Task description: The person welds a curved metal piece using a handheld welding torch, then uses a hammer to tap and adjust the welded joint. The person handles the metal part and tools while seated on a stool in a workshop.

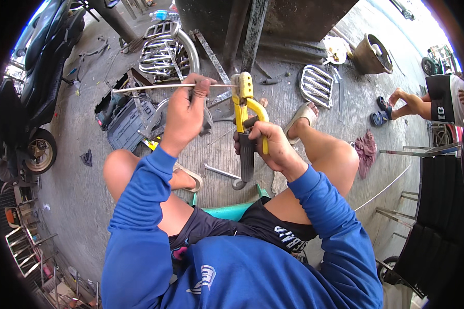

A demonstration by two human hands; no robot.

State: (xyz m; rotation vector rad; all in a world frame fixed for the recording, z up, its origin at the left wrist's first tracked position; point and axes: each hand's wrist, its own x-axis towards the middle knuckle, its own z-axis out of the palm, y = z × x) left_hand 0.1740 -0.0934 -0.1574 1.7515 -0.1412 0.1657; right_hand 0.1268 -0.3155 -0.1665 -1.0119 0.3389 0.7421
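My right hand is wrapped round the black ribbed handle and yellow lever of a welding electrode holder, held upright in front of my knees. A thin, pale welding rod runs leftward from the holder's yellow jaws, nearly level. Closed on this rod, close to the jaws, is my left hand, thumb and fingers pinching it. The rod's far end sticks out free to the left. Whether the jaws are clamped on the rod cannot be made out.
I sit on a low teal stool. On the floor lie a wrench, a grey tool case, bent shiny pipes and a metal grille. A bucket and another person's legs are at right, a motorcycle at left.
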